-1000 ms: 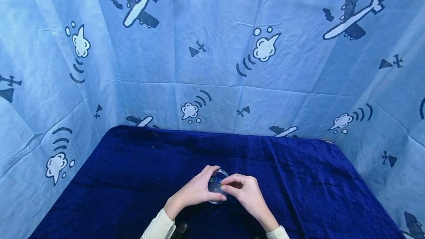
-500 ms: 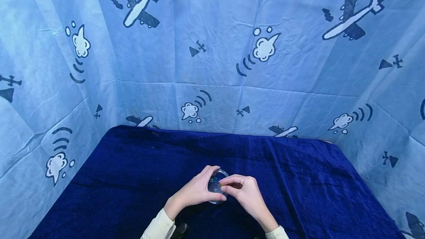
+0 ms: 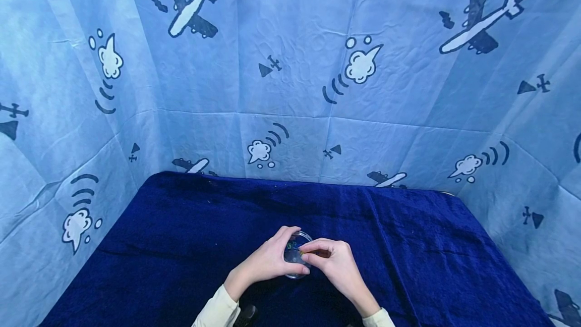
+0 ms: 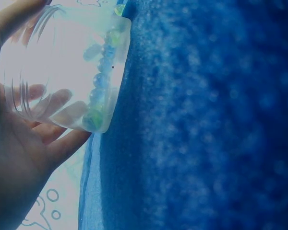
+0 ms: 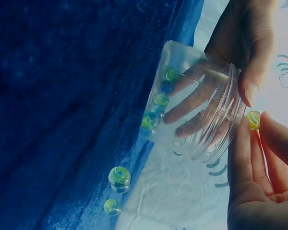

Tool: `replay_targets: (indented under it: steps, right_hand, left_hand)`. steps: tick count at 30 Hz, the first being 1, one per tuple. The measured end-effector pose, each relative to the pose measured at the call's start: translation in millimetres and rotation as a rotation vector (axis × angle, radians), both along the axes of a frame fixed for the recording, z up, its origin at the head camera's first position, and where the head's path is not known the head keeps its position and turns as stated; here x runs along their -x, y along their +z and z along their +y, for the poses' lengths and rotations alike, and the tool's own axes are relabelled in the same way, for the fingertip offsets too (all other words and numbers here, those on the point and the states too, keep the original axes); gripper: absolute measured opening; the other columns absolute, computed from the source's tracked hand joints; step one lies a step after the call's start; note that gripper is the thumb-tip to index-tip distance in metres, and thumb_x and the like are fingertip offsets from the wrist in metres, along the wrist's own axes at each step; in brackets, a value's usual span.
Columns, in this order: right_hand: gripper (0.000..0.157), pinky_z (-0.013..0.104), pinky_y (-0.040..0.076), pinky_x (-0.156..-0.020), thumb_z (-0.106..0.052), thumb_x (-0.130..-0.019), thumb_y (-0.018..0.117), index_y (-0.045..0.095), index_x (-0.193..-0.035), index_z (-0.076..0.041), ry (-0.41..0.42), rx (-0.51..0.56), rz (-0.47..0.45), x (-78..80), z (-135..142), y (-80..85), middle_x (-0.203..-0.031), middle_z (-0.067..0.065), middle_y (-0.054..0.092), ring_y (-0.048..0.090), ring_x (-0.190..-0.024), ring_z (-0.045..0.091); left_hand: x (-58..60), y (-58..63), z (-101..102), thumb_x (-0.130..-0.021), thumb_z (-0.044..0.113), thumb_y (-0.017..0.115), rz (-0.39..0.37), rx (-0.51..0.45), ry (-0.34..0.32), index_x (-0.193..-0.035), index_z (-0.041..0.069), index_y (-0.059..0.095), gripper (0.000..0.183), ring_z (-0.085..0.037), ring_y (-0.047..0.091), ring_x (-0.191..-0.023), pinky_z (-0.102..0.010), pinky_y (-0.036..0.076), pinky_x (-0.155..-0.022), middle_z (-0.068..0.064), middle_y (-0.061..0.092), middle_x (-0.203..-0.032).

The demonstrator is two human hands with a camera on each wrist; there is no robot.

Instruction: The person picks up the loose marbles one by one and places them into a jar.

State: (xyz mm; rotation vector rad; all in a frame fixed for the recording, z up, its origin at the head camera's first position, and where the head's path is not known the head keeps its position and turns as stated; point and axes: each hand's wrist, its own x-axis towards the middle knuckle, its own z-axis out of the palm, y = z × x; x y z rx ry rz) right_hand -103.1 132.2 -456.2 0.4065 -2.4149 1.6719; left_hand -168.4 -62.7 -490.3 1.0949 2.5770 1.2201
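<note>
My left hand (image 3: 268, 261) grips a clear plastic jar (image 4: 62, 72) with a threaded rim, fingers and thumb wrapped round its sides. The jar stands on the dark blue cloth, its mouth facing up towards the head camera. Several blue and green glass marbles (image 5: 150, 121) lie on the bottom of the jar. With thumb and index finger, my right hand (image 3: 338, 261) pinches a yellow-green marble (image 5: 253, 120) right at the jar's mouth. Outside the jar, in the right wrist view, a green-blue marble (image 5: 119, 178) and a smaller-looking green marble (image 5: 112, 207) rest on the cloth.
The dark blue velvet cloth (image 3: 218, 216) covers the table and has soft creases on its right side. Light blue curtains (image 3: 290, 90) printed with planes and clouds enclose the back and sides. A small black object (image 3: 248, 313) shows by the left sleeve.
My right index fingertip has shifted slightly left over the jar's mouth, and a little more of the yellow-green marble shows. My left hand and the jar stay in place.
</note>
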Motion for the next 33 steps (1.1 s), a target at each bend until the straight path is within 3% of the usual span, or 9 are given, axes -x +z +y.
replay_targets:
  steps: [33]
  right_hand:
    - [0.012,0.024,0.057,-0.075,-0.010,-0.088,0.082,0.080,-0.096,-0.001,-0.032,-0.002,-0.012,0.4,0.1,6.6,-0.093,0.004,0.077,0.070,-0.083,0.008]
  left_hand:
    - [-0.1,6.1,-0.5,-0.082,0.053,0.083,-0.021,0.014,0.008,-0.150,0.006,0.046,0.091,-0.023,0.058,-0.119,-0.039,0.050,-0.100,-0.007,0.055,-0.138]
